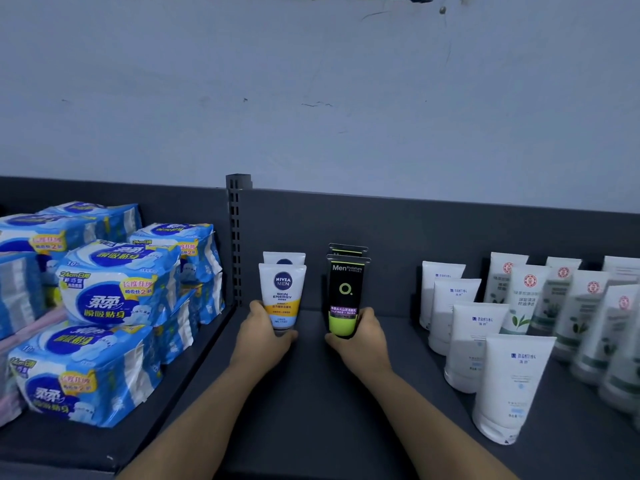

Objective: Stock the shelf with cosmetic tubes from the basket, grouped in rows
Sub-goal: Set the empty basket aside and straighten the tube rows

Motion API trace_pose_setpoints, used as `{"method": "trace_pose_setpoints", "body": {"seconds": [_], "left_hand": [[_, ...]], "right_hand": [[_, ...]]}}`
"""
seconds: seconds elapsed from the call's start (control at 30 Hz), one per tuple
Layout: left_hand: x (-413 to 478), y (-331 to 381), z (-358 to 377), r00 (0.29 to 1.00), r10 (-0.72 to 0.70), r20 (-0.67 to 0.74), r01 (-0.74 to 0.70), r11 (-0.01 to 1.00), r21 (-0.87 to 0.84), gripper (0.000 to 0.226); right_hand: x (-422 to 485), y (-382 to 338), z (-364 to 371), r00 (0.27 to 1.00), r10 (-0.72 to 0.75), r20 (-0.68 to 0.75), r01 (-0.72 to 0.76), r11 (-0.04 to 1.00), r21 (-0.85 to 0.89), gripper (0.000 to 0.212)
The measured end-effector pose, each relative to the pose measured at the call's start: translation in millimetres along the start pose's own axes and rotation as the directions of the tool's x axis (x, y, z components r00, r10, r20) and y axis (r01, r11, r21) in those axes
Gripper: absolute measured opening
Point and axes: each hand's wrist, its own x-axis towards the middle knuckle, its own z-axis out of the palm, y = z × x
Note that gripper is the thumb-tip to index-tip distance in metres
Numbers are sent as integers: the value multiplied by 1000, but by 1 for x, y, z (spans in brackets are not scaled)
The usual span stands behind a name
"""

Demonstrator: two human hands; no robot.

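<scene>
Presently, head view: the left hand grips the cap end of a white tube and the right hand clasps a black-and-green tube. They stand cap-down on the dark shelf, before the rear white tube and rear black tube respectively, evidently to build brand rows. Both held tubes are smooth, glossy plastic, crimped flat on top and round at the cap; the shelf appears matte metal.

I'm reading "NIVEA MEN SKIN ENERGY" on the white tube; "Mentholatum" is showing on the black-green tube; blue packs are showing "24cm".
</scene>
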Motion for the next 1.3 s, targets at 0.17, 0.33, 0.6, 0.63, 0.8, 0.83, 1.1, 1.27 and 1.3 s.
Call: {"method": "trace_pose_setpoints", "body": {"seconds": [0.17, 0.33, 0.6, 0.63, 0.8, 0.83, 1.1, 1.27, 1.3], "left_hand": [[-11, 7, -4, 994, 19, -107, -24, 999, -45, 98], [-22, 20, -2, 882, 339, -326, -334, 940, 72, 75], [-22, 37, 35, 914, 270, 302, -214, 955, -206, 58], [-21, 38, 38, 909, 278, 310, -219, 952, -212, 54], [-7, 35, 48, 929, 275, 249, -221, 949, -226, 35], [-6, 34, 50, 929, 275, 249, -218, 948, -233, 33], [3, 29, 57, 931, 280, 236, -214, 939, -271, 34], [2, 30, 57, 929, 280, 242, -209, 937, -280, 37], [1, 31, 56, 929, 278, 243, -210, 940, -270, 36]], "right_hand": [[0, -1, 0, 1000, -11, -8, 11, 999, 38, 51], [-3, -5, -1, 996, -8, -87, 24, 984, 179, 63], [-4, -5, -9, 997, -55, -46, 65, 968, 241, 35], [-4, -5, -9, 998, -55, -34, 61, 971, 232, 36], [2, -8, -8, 999, -40, -30, 45, 981, 189, 39], [2, -8, -9, 999, -37, -24, 41, 981, 192, 39], [6, -13, -9, 1000, 6, 24, -10, 985, 173, 37], [7, -14, -13, 999, 9, 35, -15, 987, 161, 37], [5, -15, -13, 999, 13, 39, -19, 987, 157, 37]]}}
